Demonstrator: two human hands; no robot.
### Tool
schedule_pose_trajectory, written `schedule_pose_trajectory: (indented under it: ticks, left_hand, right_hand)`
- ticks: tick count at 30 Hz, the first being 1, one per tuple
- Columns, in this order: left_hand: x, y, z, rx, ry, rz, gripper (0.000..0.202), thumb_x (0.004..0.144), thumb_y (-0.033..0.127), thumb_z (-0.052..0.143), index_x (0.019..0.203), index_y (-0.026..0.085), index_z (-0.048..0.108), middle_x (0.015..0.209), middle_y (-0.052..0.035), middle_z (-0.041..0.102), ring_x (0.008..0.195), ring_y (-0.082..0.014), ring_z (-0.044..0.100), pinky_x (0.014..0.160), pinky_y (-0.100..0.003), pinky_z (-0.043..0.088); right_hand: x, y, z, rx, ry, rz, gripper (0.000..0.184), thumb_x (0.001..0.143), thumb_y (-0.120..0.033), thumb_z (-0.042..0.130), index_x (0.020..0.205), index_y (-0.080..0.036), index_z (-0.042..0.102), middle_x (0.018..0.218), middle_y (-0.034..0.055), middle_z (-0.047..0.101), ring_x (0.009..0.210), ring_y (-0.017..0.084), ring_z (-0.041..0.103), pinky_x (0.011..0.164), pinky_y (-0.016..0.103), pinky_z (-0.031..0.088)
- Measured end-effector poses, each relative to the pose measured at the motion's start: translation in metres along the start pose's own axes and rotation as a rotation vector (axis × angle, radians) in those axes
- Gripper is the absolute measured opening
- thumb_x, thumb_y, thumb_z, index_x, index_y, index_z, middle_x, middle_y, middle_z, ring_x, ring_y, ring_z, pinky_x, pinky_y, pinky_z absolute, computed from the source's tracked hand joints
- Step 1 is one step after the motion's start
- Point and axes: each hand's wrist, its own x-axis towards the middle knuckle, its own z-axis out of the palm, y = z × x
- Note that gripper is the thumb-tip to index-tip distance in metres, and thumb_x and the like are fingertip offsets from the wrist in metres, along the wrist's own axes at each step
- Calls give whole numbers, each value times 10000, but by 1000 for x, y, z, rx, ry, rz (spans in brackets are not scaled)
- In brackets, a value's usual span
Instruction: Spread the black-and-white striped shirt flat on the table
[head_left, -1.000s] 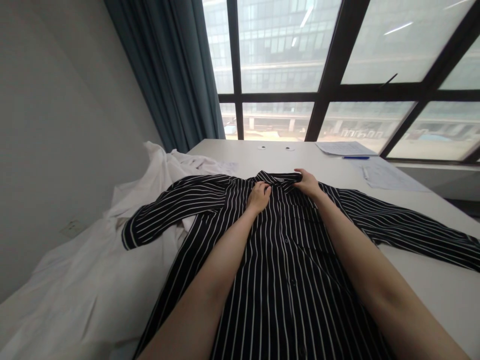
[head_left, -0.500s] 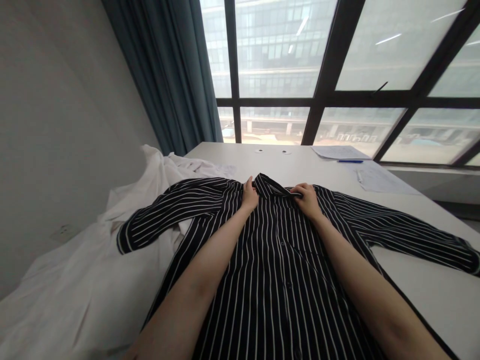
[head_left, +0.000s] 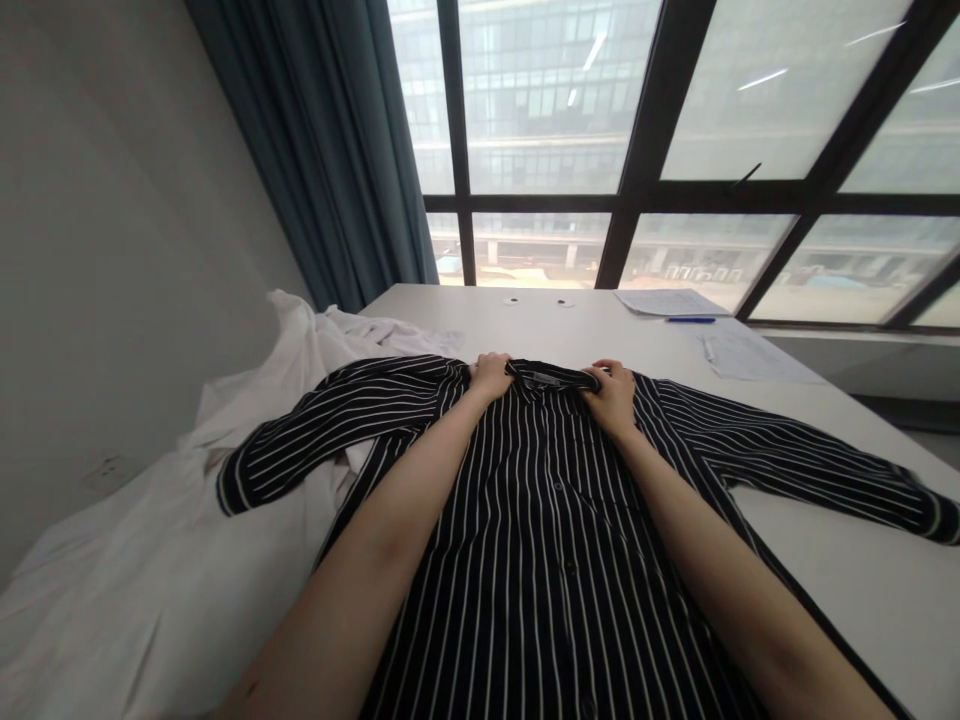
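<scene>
A black shirt with white stripes [head_left: 517, 520] lies front side up on the white table [head_left: 817, 560], its sleeves spread to both sides. My left hand [head_left: 492, 376] is closed on the left end of the shirt's collar [head_left: 551, 376]. At the collar's other end, my right hand [head_left: 611, 396] grips the cloth with bent fingers. Between the hands the collar lies low, with a label showing inside it. Buttons run down the middle of the shirt front. The left sleeve's cuff rests over crumpled white cloth.
Heaped white cloth [head_left: 225, 560] covers the left side by the wall. Toward the far right lie papers [head_left: 671, 302], a blue pen [head_left: 691, 320] and a small white object [head_left: 709, 350]. Two small round holes mark the far table. A blue curtain [head_left: 322, 150] and windows stand behind.
The raised left part of the collar has come down flat between my hands. My left hand has turned over, its fingers now curled over the collar. The view has shifted slightly.
</scene>
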Motion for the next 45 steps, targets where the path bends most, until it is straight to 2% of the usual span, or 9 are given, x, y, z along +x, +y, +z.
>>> schedule_pose_trajectory:
  ticks: [5, 11, 15, 20, 26, 30, 34, 40, 45]
  left_hand:
    - [-17, 10, -17, -2, 216, -15, 232, 872, 170, 534, 1078, 249, 606, 1223, -94, 489, 1206, -273, 439, 987, -396, 405]
    - [-35, 10, 6, -77, 249, -109, 177, 837, 107, 564, 966, 229, 568, 1044, -68, 556, 946, -209, 584, 802, -308, 468]
    - [-48, 4, 21, -136, 259, -104, 184, 824, 186, 624, 992, 224, 558, 1007, -58, 614, 900, -210, 611, 778, -305, 471]
    - [-55, 4, 20, -211, 299, -26, 261, 848, 139, 551, 1074, 255, 609, 1122, -17, 626, 1018, -161, 602, 866, -243, 459]
    - [-54, 2, 19, -220, 312, -77, 273, 895, 173, 456, 758, 196, 691, 992, -46, 665, 940, -170, 624, 860, -257, 472]
    - [-50, -3, 25, -191, 311, -111, 182, 874, 162, 517, 882, 169, 699, 1015, -79, 669, 970, -198, 616, 879, -284, 474]
    - [-50, -6, 28, -156, 302, -79, 230, 856, 90, 527, 967, 186, 703, 1062, -55, 667, 1024, -187, 587, 948, -273, 446]
    - [-52, -4, 27, -59, 342, -96, 293, 884, 102, 491, 1059, 198, 705, 1146, -86, 624, 1087, -243, 514, 1006, -344, 412]
    - [-56, 3, 28, 30, 330, -15, 324, 928, 139, 430, 1122, 215, 677, 1273, -97, 570, 1230, -271, 429, 1034, -420, 370]
  right_hand:
    - [-1, 1, 2, -14, 7, 129, 380, 860, -369, 535, 1195, -228, 647, 1178, 158, 517, 1084, 345, 464, 900, 505, 388]
    - [2, 5, 4, 135, -64, 189, 436, 869, -293, 468, 1287, -225, 571, 877, 61, 678, 861, 247, 616, 831, 385, 459]
    - [4, 5, 2, 248, -64, 216, 403, 916, -318, 327, 1159, -203, 628, 832, 48, 722, 826, 226, 651, 798, 336, 476]
    - [5, 5, -1, 312, -53, 229, 495, 942, -454, 246, 999, -178, 652, 723, 51, 702, 704, 218, 645, 747, 328, 478]
    - [6, 7, -2, 248, -12, 199, 430, 914, -387, 296, 861, -190, 674, 878, 70, 676, 847, 223, 607, 807, 334, 447]
    - [4, 10, 4, 152, -4, 176, 340, 868, -415, 437, 799, -176, 669, 954, 100, 606, 822, 217, 583, 820, 348, 446]
    - [2, 12, 9, 61, -30, 126, 229, 825, -359, 526, 869, -181, 663, 975, 94, 575, 849, 220, 575, 810, 351, 456]
    - [-2, 3, 5, -104, -45, 43, 236, 836, -276, 507, 984, -171, 658, 1047, 146, 582, 1026, 311, 524, 854, 444, 427]
    - [-4, -9, 2, -183, -95, -110, 340, 876, -210, 445, 1173, -160, 602, 1336, 168, 518, 1229, 323, 434, 986, 487, 342]
